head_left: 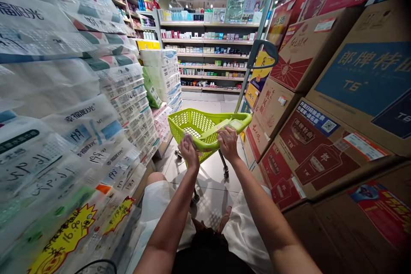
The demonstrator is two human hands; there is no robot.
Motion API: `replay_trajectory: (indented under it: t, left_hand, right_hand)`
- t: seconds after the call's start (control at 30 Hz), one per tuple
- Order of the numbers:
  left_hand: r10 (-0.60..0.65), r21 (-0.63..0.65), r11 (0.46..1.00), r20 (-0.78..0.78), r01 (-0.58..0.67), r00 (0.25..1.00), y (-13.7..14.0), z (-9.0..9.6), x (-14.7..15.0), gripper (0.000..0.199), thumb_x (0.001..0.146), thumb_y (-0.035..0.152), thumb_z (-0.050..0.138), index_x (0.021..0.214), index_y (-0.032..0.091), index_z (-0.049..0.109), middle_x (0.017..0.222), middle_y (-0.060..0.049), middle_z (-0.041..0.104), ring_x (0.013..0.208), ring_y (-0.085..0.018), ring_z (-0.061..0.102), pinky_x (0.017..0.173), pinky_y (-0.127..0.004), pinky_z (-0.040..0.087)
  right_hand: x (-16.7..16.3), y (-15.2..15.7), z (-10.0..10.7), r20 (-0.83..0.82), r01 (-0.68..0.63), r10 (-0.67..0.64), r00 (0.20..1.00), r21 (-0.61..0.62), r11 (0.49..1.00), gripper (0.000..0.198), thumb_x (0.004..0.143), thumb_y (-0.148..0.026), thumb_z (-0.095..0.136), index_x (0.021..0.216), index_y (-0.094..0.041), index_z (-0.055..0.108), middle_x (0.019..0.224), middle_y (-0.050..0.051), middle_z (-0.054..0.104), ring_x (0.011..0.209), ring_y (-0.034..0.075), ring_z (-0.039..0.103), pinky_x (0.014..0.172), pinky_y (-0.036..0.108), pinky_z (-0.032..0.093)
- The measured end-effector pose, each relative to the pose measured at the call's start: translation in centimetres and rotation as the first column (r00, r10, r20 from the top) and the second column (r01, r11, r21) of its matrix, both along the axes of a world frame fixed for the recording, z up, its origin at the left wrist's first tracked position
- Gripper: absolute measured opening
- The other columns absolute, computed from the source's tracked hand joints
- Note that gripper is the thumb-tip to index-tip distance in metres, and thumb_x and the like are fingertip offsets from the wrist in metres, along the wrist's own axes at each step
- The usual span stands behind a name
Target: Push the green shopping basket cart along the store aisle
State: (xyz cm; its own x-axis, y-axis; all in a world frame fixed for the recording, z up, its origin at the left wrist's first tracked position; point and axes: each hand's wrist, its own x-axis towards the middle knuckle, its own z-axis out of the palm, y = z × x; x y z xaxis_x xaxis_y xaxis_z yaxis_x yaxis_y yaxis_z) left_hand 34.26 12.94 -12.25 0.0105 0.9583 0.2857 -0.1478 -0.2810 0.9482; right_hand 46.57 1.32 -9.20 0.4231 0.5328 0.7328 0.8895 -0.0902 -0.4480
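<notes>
A lime-green plastic shopping cart (180,120) with a perforated basket stands right in front of my knees, on dark casters. My left hand (190,154) is closed at the near left side of its rim, with a pale crumpled cloth (188,138) showing at the fingers. Curled over the cart's handle bar on the right is my right hand (228,142). A lighter green panel (215,128) slants across the basket behind the handle. I see no goods inside the basket. What lies under my right palm is hidden.
Stacked tissue packs (80,124) wall in the left side, with yellow price tags (66,239). Cardboard drink cartons (308,154) pile up on the right. A slanted grey pole with a dark loop handle (272,53) leans there. Product shelves (205,43) close off the far end.
</notes>
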Motion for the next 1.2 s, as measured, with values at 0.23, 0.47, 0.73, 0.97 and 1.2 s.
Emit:
replay_trajectory:
  t: [0.23, 0.47, 0.73, 0.97, 1.2]
  left_hand:
    - [-0.054, 0.003, 0.999, -0.088, 0.054, 0.995, 0.4, 1.1, 0.1, 0.032, 0.100, 0.044, 0.054, 0.109, 0.017, 0.069, 0.110, -0.010, 0.057, 0.103, -0.021, 0.062, 0.100, -0.035, 0.049]
    - [-0.269, 0.276, 0.856, -0.483, 0.437, 0.833, 2.8, 4.7, -0.8, 0.018, 0.089, 0.035, 0.070, 0.093, 0.019, 0.077, 0.106, -0.009, 0.057, 0.106, -0.025, 0.057, 0.104, -0.041, 0.047]
    - [-0.339, 0.213, 0.787, -0.634, 0.579, 0.695, 3.4, 6.1, -1.3, 0.021, 0.092, 0.039, 0.067, 0.091, 0.021, 0.078, 0.100, -0.008, 0.060, 0.102, -0.025, 0.058, 0.098, -0.042, 0.050]
    - [-0.263, 0.171, 0.886, -0.580, 0.431, 0.771, 4.6, 4.9, -1.4, 0.021, 0.091, 0.035, 0.066, 0.093, 0.019, 0.079, 0.092, -0.007, 0.057, 0.089, -0.023, 0.059, 0.094, -0.042, 0.052]
    - [-0.335, 0.379, 0.736, -0.517, 0.562, 0.787, 2.4, 4.0, -1.8, 0.023, 0.093, 0.041, 0.064, 0.099, 0.025, 0.080, 0.099, -0.008, 0.060, 0.098, -0.024, 0.061, 0.096, -0.040, 0.053]
  right_hand:
    - [0.9, -0.6, 0.1, -0.039, -0.004, 0.005, 0.999, 0.022, 1.000, 0.035, 0.101, -0.029, 0.038, 0.090, -0.026, 0.071, 0.111, 0.003, 0.075, 0.133, 0.029, 0.046, 0.121, 0.053, 0.027]
    - [2.1, -0.7, -0.1, -0.037, 0.014, -0.013, 0.999, 0.003, 1.000, 0.035, 0.100, -0.030, 0.039, 0.095, -0.027, 0.073, 0.109, 0.003, 0.074, 0.133, 0.028, 0.048, 0.122, 0.052, 0.028]
    - [1.9, -0.7, -0.4, -0.026, 0.026, -0.024, 0.999, 0.050, 0.998, 0.034, 0.100, -0.028, 0.038, 0.093, -0.027, 0.072, 0.107, 0.004, 0.075, 0.132, 0.029, 0.051, 0.120, 0.054, 0.031]
    - [2.3, -1.4, -0.5, -0.006, 0.011, -0.010, 1.000, 0.075, 0.997, 0.033, 0.100, -0.029, 0.039, 0.091, -0.027, 0.071, 0.106, 0.003, 0.076, 0.133, 0.027, 0.052, 0.120, 0.052, 0.031]
    - [2.7, -1.7, -0.8, 0.032, 0.014, -0.018, 0.999, 0.110, 0.994, 0.034, 0.101, -0.028, 0.038, 0.087, -0.026, 0.069, 0.103, 0.003, 0.076, 0.130, 0.026, 0.055, 0.120, 0.050, 0.031]
